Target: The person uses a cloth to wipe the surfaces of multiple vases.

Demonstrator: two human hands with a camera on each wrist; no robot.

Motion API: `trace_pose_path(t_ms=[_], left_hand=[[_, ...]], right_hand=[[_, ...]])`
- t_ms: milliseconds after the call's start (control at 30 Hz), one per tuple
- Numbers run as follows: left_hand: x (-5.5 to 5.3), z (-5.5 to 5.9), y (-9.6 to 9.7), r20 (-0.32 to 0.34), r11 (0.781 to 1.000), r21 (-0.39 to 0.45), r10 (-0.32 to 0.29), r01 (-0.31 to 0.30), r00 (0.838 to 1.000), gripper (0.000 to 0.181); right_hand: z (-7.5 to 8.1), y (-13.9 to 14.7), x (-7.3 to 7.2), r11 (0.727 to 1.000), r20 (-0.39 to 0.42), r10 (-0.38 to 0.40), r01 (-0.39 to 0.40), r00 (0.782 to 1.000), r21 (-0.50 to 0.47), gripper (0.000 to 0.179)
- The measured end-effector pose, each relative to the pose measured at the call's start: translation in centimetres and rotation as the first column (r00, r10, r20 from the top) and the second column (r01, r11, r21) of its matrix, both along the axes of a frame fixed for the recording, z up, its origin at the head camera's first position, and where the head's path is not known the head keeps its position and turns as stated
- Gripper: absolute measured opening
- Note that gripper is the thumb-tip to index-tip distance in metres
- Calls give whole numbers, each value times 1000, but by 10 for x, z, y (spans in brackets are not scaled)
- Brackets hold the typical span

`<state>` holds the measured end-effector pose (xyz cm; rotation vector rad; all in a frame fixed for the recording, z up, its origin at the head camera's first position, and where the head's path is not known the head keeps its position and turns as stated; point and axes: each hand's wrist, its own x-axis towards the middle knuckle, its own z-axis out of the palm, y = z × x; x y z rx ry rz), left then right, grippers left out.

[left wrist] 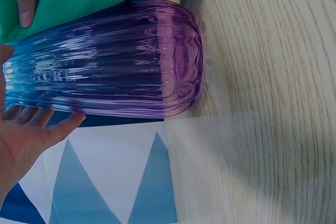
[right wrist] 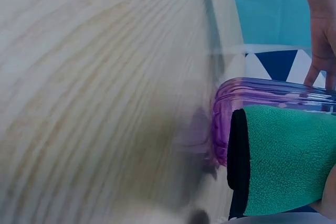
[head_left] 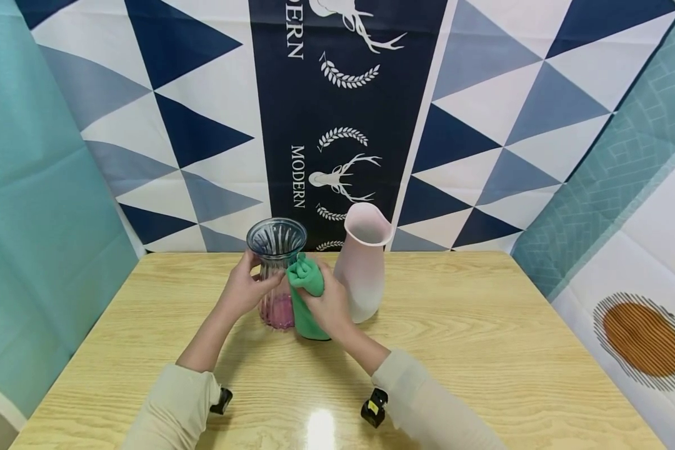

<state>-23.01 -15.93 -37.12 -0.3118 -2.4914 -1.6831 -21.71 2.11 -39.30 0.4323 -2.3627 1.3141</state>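
Both forearms (head_left: pixel 207 340) reach forward and inward, the left hand (head_left: pixel 249 286) cupped with thumb and fingers apart, the right hand (head_left: pixel 329 301) near it, curled in a grip.

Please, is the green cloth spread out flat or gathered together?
Gathered: the head view shows the right hand gripping the green cloth in a narrow bundle beside the glass vase.

in the head view, the cloth (head_left: pixel 310 317) hides much of the right side of the glass vase (head_left: pixel 272 269); right of the glass vase, the right grip (head_left: pixel 329 300) covers part of the pale vase (head_left: pixel 368 275). both wrist views cut off the glass vase's mouth. near its foot, the right wrist view blurs the table (right wrist: pixel 157 150).
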Motion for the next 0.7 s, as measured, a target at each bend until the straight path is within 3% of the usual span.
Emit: trace_pose_path(t_ms=[467, 700], left_hand=[[3, 4, 1, 5, 1000, 13, -5, 5, 1000, 67], [4, 2, 2, -1, 1000, 10, -5, 5, 1000, 67]], right_hand=[[-20, 8, 9, 999, 119, -2, -3, 993, 46, 52], [-25, 8, 10, 999, 120, 4, -8, 993, 31, 54]])
